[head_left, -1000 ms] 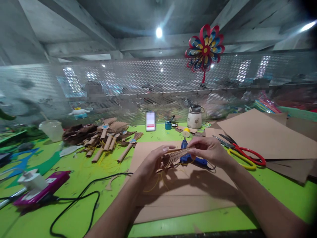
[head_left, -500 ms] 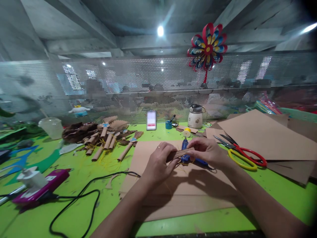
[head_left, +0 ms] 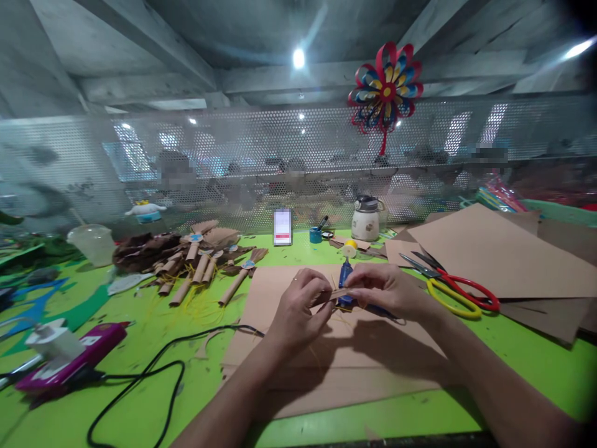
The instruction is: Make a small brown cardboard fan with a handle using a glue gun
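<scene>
Our left grip (head_left: 301,306) and right grip (head_left: 390,290) both pinch the folded brown paper (head_left: 340,293), near the blue glue gun (head_left: 345,274).

We see only a sliver of the paper (head_left: 340,293), since the left hand (head_left: 303,305) and the right hand (head_left: 387,289) cover the rest, and we cannot count its layers. The right hand also hides part of the glue gun (head_left: 345,274) from us, while the cable (head_left: 140,376) slips behind the left forearm (head_left: 233,392) and dips below the bottom edge. We cannot read the blurred phone (head_left: 282,227) or make out the hazy shapes behind the mesh (head_left: 261,143).
</scene>
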`<state>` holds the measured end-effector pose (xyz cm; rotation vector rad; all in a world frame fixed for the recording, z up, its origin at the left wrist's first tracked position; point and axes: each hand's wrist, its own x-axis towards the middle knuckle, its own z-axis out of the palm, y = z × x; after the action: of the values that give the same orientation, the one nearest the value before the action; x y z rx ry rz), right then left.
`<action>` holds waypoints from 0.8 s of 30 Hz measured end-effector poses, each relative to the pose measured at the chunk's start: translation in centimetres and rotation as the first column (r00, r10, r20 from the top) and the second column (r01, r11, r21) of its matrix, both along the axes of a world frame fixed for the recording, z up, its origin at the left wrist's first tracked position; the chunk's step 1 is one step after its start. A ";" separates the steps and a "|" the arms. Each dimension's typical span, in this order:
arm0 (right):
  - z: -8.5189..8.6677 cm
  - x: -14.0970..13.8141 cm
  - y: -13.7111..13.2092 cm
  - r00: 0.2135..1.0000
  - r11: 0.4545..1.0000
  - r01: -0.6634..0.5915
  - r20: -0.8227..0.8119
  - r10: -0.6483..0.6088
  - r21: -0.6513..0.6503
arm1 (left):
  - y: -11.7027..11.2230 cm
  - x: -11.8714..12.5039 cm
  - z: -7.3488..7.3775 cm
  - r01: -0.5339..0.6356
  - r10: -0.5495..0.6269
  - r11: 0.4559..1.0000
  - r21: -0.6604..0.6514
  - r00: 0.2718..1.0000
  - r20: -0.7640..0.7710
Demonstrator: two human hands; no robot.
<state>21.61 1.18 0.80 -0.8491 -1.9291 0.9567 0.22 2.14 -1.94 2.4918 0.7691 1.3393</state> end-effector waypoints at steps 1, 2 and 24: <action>0.1 0.0 -0.1 1.000 1.000 -0.011 0.026 0.011 0.013 | 0.0 0.0 0.0 -0.006 0.006 1.000 0.000 1.000 0.001; 0.2 0.0 -0.1 0.998 0.999 -0.023 0.056 0.021 0.035 | 0.0 0.0 0.0 -0.013 0.013 1.000 0.000 1.000 -0.001; -1.0 -0.3 0.5 0.993 0.997 0.011 -0.118 -0.020 -0.078 | 0.0 0.0 0.1 -0.090 0.089 0.995 -0.050 0.996 -0.029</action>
<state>21.26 1.67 -0.17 -0.8310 -1.7920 1.0541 0.21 2.13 -1.83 2.4667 0.9196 1.2996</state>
